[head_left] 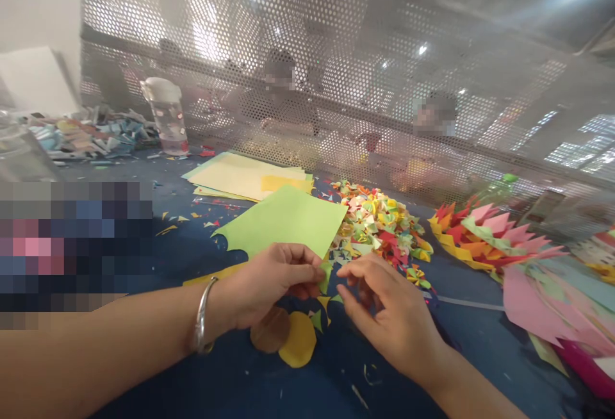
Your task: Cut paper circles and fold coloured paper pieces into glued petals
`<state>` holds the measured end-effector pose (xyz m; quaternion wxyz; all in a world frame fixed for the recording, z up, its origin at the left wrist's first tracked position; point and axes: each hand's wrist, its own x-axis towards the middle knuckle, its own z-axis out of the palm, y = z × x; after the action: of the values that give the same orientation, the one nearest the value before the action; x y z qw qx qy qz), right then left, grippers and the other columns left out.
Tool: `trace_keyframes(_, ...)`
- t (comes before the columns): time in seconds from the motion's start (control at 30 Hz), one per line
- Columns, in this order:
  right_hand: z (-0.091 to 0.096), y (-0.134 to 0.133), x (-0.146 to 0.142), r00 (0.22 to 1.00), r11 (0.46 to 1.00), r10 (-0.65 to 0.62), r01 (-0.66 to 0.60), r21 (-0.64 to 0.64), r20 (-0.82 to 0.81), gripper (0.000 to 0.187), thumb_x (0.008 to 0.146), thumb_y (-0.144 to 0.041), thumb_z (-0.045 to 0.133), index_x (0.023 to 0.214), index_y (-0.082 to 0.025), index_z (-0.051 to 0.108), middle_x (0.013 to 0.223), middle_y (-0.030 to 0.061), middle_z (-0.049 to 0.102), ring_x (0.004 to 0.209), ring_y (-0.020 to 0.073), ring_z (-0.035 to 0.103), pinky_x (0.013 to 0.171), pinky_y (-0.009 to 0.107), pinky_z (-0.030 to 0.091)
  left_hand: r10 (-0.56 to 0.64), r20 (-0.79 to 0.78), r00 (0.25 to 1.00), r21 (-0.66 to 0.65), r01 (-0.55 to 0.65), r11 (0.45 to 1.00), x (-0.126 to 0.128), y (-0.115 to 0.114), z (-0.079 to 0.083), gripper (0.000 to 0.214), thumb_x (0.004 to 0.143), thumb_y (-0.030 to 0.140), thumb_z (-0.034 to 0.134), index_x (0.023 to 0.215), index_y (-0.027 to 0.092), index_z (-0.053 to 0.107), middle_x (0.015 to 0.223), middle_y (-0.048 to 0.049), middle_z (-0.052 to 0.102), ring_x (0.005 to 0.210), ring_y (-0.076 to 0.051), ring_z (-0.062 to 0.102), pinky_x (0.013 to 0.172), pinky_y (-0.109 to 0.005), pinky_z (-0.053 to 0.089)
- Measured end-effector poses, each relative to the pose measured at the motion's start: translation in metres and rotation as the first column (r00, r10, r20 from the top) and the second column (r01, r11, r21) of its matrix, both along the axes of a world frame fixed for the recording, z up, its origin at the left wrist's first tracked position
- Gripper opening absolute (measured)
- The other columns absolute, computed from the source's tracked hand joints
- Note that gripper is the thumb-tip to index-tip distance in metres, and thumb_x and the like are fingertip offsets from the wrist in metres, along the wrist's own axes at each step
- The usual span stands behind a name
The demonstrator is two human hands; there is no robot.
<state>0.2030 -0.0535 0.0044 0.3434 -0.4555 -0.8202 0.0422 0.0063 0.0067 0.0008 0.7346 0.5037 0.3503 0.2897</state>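
Observation:
My left hand, with a silver bangle at the wrist, pinches a small piece of green paper between thumb and fingers. Just to its right, my right hand is half curled, thumb and fingertips apart, with nothing visible in it. A large light green sheet with curved cuts in its left edge lies beyond the left hand. Below the hands a yellow paper disc overlaps a brown disc. Small green and yellow scraps lie beside them.
Behind lie stacked pale sheets and a heap of colourful paper bits. Folded pointed paper and pink sheets are at right. A bottle stands near a perforated metal screen, with people behind it.

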Motion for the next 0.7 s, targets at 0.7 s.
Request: trace_keyframes(0.7,0.0032,-0.0008,-0.0028,0.982,0.989,0.107,-0.121,0.082,0.153,0.014,0.091,-0.010,0.054,0.098,-0.020,0.061,0.089,0.0060,0.064,0.077,0.0168,0.063,0.069,0.030,0.051,-0.020,0.178,0.984,-0.203,0.057,0.978,0.0011,-0.0067,-0.0017,0.021,0.072,0.021,0.076,0.080,0.013,0.057,0.066,-0.0031,0.070,0.060,-0.010,0.068,0.061,-0.016,0.050)
